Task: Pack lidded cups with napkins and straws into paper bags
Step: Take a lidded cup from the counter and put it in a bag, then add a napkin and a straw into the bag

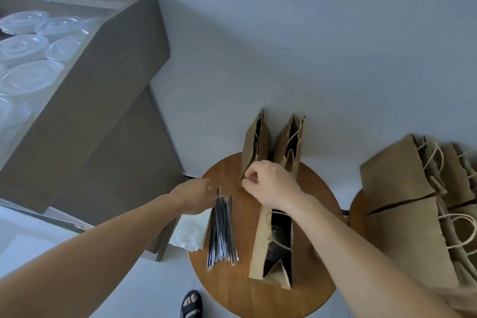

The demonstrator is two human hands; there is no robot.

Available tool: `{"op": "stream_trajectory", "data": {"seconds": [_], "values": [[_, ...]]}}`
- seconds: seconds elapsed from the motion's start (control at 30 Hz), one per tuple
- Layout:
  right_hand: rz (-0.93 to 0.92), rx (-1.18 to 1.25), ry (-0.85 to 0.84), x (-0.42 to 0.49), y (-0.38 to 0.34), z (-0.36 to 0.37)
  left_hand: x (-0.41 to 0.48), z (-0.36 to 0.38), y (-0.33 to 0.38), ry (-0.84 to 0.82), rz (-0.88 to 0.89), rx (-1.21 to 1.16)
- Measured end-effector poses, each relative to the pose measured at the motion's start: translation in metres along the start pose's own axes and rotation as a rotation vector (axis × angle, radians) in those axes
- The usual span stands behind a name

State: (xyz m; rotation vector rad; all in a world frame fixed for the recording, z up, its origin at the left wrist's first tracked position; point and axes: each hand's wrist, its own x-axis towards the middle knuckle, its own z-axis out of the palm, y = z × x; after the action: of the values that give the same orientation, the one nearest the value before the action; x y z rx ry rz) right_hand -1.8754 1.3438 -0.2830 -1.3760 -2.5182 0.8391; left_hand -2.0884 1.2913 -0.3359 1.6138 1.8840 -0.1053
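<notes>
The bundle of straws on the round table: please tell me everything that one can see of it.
The bundle of straws is many thin dark straws, each seemingly in a clear wrapper. It lies flat on the round wooden table, pointing away from the person, near ends slightly fanned. White napkins lie at its left, an open paper bag at its right. The left hand reaches its far ends; the fingers are blurred, so a grip is unclear.

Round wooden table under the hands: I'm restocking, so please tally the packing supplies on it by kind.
Upright brown paper bags: 3
Bundle of black wrapped straws: 1
Stack of white paper napkins: 1
Total: 5
</notes>
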Motion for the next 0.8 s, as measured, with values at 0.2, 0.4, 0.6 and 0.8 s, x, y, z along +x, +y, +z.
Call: {"op": "stream_trajectory", "data": {"seconds": [0.2, 0.4, 0.6, 0.8], "values": [[0.246, 0.092, -0.176, 0.057, -0.033, 0.113, 0.015, 0.02, -0.075, -0.007, -0.149, -0.124], [0.591, 0.183, -0.278, 0.084, -0.01, 0.234, 0.05, 0.052, -0.125, -0.057, -0.213, -0.228], [0.693, 0.106, -0.277, 0.097, 0.016, 0.291, 0.078, 0.079, -0.147, -0.073, -0.272, -0.292], [0.707, 0.103, -0.269, 0.102, 0.024, 0.312, 0.082, 0.097, -0.158, -0.097, -0.303, -0.376]]}}
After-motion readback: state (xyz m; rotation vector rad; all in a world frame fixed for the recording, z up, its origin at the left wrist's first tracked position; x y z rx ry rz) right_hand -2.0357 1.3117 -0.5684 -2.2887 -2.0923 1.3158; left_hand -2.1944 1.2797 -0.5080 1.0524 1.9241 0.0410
